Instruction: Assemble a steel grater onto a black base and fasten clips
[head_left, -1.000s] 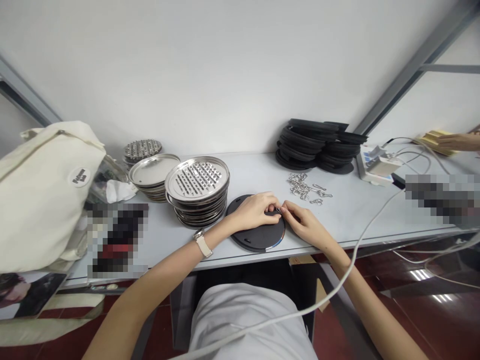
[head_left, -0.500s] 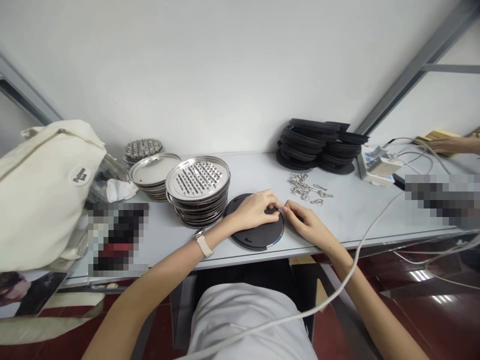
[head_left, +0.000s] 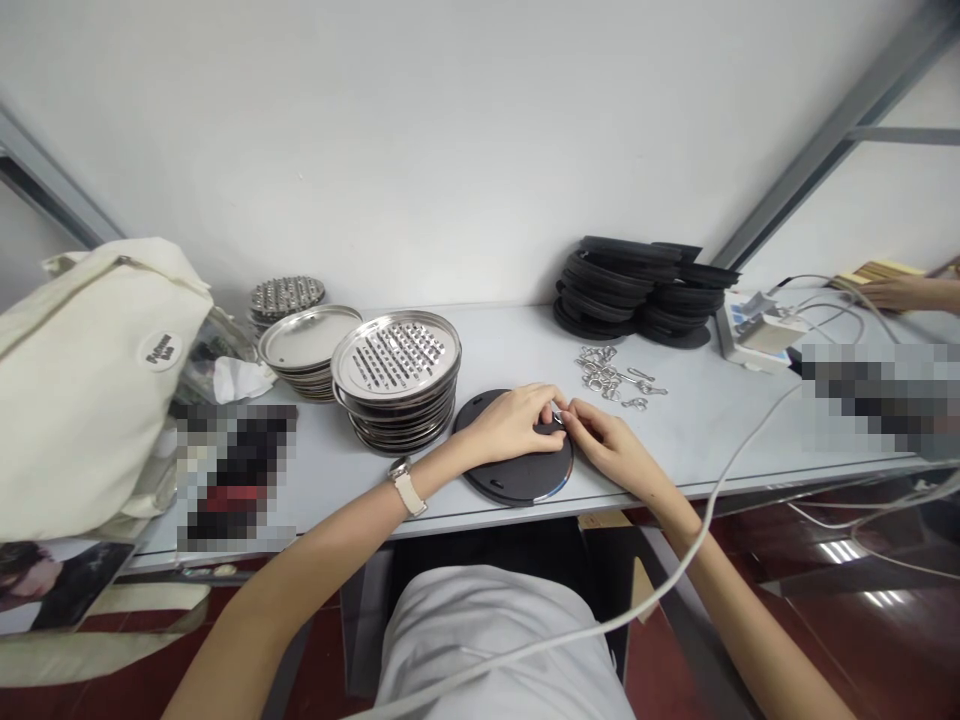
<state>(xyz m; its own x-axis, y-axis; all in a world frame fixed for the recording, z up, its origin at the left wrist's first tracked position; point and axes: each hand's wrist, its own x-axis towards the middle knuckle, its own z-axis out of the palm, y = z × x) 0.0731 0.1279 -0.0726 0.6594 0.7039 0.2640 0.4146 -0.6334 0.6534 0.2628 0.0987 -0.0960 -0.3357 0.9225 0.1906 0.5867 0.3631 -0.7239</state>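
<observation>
A round black disc (head_left: 517,476) lies flat near the table's front edge, with a shiny metal rim showing at its lower right. Across its top rests my left hand (head_left: 514,424), wrist strapped with a watch. Its fingers curl toward the disc's right edge, thumb and index finger a little apart. At that edge my right hand (head_left: 604,440) pinches a small silvery clasp (head_left: 557,416) between thumb and fingertips, mostly covered by the fingers. Beyond the right hand sits a loose pile of similar metal clasps (head_left: 601,376).
Left of the disc stand a stack of round metal grater plates (head_left: 397,365) and a stack of plain metal plates (head_left: 311,335). Black discs (head_left: 615,285) are piled at the back right, beside a power strip (head_left: 754,335). A white cable (head_left: 709,520) crosses my right forearm. A bag (head_left: 97,390) fills the left.
The disc has shifted slightly right and toward me. Left thumb and index finger have spread apart a little, and more of the clasp shows at the right fingertips.
</observation>
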